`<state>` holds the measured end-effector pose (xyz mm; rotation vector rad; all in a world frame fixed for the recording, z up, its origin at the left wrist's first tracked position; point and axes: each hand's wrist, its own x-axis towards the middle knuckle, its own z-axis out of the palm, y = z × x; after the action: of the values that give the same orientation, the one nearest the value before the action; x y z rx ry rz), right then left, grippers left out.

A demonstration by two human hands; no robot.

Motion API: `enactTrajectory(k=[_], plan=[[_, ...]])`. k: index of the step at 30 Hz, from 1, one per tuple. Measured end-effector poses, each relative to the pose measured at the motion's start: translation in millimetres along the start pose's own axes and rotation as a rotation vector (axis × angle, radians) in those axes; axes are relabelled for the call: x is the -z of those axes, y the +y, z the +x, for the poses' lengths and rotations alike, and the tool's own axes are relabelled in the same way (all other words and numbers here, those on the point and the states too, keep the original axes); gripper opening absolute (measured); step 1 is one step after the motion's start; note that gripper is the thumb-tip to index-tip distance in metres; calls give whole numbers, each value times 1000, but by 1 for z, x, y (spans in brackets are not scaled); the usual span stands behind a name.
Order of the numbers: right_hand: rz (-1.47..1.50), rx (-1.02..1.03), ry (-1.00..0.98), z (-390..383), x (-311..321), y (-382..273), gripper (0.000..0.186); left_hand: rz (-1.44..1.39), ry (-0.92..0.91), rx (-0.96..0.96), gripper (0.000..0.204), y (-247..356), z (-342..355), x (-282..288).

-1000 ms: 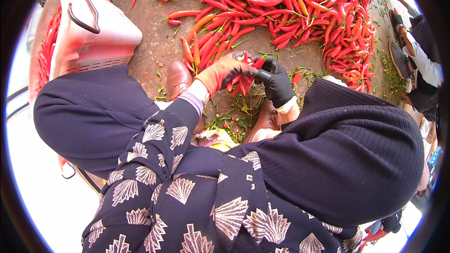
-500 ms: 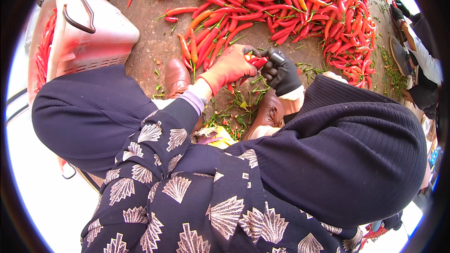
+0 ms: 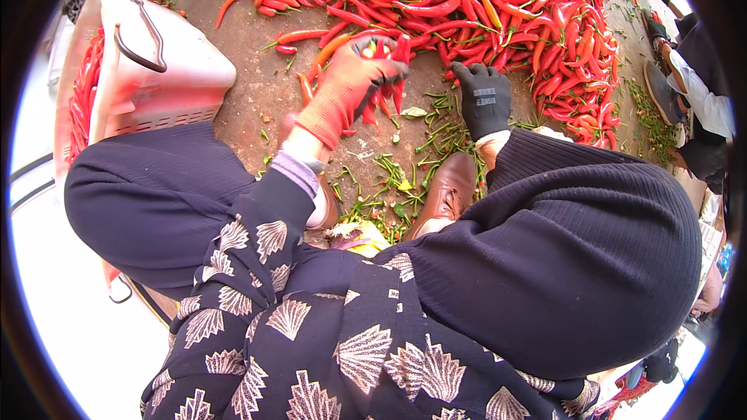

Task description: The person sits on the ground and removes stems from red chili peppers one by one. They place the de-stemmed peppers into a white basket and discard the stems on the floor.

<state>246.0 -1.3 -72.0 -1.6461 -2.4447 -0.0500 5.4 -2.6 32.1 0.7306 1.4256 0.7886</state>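
Several red chillies point(image 3: 387, 70) sit bunched in the left hand point(image 3: 346, 89), orange-gloved fingers point(image 3: 381, 78) curled tight round them; long axes run roughly twelve to six, tips hanging toward six. Right hand point(image 3: 484, 97), black-gloved, lies at three o'clock of the bunch, near but apart, palm down, fingers loosely spread and holding nothing that shows. Chilli heap point(image 3: 498, 8) spreads on the earthen ground point(image 3: 257, 101) at twelve to one o'clock of both hands, nearer the right hand. Green stems point(image 3: 389, 179) litter the ground at six o'clock, beside a brown shoe point(image 3: 447, 194). Pale crate point(image 3: 156, 70) stands at nine o'clock
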Motion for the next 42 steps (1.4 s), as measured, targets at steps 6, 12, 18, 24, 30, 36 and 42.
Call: enactTrajectory(k=[6, 12, 18, 24, 30, 36, 42], plan=[[-166, 184, -185, 16, -17, 3, 28, 192, 380, -819, 35, 136, -90, 67], [-171, 145, -450, 14, -5, 6, 26, 1086, 977, -447, 41, 237, -156, 251], [470, -71, -1, 14, 30, -8, 30, 1666, 1297, -407, 66, 239, -152, 271], [1653, -392, -49, 12, 51, -36, 21, 805, 164, -832, 39, 109, -73, 44], [1655, -462, 39, -4, 50, -47, 17, 555, -348, -21, 44, -19, -24, -32], [2223, -1049, -80, -21, 20, -49, 16, 1195, -175, -641, 19, -44, -15, -39], [2467, -1050, -481, -54, -1, -56, 29, 1140, -378, -610, 23, -50, -9, -14]])
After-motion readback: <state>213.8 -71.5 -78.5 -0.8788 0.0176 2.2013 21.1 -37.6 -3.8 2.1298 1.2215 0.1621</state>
